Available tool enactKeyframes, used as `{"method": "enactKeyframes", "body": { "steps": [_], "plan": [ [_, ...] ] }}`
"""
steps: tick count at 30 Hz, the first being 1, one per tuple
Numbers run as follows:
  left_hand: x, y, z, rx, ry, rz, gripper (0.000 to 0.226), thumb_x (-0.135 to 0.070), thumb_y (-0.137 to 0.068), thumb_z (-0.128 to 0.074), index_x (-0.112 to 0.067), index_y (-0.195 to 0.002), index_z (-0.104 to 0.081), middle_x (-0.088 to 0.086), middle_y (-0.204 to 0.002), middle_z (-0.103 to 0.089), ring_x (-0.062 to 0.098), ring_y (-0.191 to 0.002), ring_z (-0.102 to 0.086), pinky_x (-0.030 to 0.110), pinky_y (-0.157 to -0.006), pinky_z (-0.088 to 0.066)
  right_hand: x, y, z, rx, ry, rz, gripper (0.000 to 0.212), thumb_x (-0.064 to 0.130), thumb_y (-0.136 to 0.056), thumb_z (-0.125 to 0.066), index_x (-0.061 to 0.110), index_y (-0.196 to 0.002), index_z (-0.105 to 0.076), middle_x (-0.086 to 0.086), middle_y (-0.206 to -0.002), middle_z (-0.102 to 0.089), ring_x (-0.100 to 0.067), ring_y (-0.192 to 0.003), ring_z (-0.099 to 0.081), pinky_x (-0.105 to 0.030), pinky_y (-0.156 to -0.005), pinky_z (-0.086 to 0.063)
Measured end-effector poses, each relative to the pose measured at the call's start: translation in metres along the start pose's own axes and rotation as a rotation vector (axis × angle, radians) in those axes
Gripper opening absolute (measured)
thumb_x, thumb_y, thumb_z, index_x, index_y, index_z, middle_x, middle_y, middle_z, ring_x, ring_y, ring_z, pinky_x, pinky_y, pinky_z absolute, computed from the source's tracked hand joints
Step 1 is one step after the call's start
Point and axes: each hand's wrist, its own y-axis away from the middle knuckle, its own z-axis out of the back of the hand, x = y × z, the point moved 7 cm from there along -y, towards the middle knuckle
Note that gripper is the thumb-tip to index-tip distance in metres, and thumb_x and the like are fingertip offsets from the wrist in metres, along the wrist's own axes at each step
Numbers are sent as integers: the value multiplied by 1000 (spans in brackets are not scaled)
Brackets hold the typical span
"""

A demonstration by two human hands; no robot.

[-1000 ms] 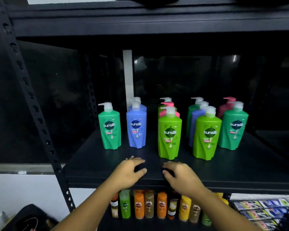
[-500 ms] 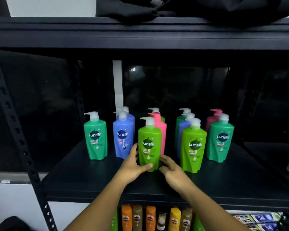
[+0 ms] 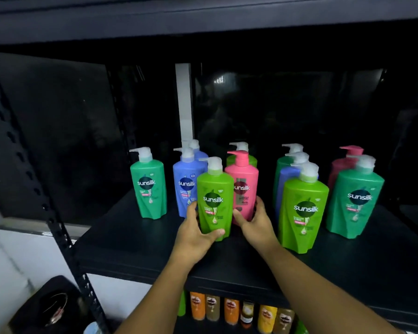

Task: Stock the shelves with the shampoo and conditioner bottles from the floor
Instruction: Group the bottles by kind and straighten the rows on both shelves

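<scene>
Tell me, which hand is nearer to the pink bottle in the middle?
The right. The right hand grips the pink bottle near its base, while the left hand holds the light green bottle standing just in front and left of it.

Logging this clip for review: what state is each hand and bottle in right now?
Left hand: grips lime-green bottle near its base.
Right hand: grips pink bottle near its base.
Lime-green bottle: upright on shelf.
Pink bottle: upright, just behind.
Teal bottle: upright, untouched.

Black metal shelf (image 3: 135, 242), perforated post (image 3: 58, 227), dark glossy panels (image 3: 58, 131) behind, white wall (image 3: 17, 256) lower left, dim light.
</scene>
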Motion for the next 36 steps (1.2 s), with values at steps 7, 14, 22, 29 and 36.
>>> {"method": "enactKeyframes", "body": {
  "steps": [7,14,22,29,36],
  "plan": [
    [0,-5,-4,14,-13,-28,90,-26,-69,-93,-48,-135,-35,-22,-113,-70,-1,-103,-68,33,-96,-56,-1,5,1,-46,26,6,66,16,-86,-76,21,-141,-40,3,-118,-64,-13,-107,-62,-33,-97,-46],
    [-5,-1,-1,48,30,-62,90,-22,-73,-92,-43,-140,-35,-24,-113,-69,-3,-102,-68,29,-95,-55,3,51,20,-128,19,-31,47,13,-88,-75,24,-125,-47,4,-111,-64,-7,-101,-62,-36,-95,-49],
    [6,-1,-3,141,19,-79,86,-12,-90,-75,-50,-147,-24,-21,-130,-61,5,-123,-60,34,-109,-46,15,93,48,-29,93,-14,47,23,-89,-77,26,-128,-52,16,-115,-68,8,-104,-61,-25,-94,-47],
    [14,-24,-23,204,20,-90,70,-12,-85,-77,-42,-136,-40,-15,-126,-66,7,-117,-65,45,-107,-51,20,105,58,-70,149,43,51,36,-85,-79,35,-129,-54,24,-114,-69,8,-105,-62,-24,-94,-49],
    [-7,-43,-51,273,63,-115,74,-2,-86,-79,-24,-144,-39,-13,-124,-65,-9,-104,-65,15,-92,-51,23,103,58,-43,138,54,52,36,-84,-80,50,-123,-49,28,-117,-66,9,-109,-61,-23,-96,-49]
  ]
}}
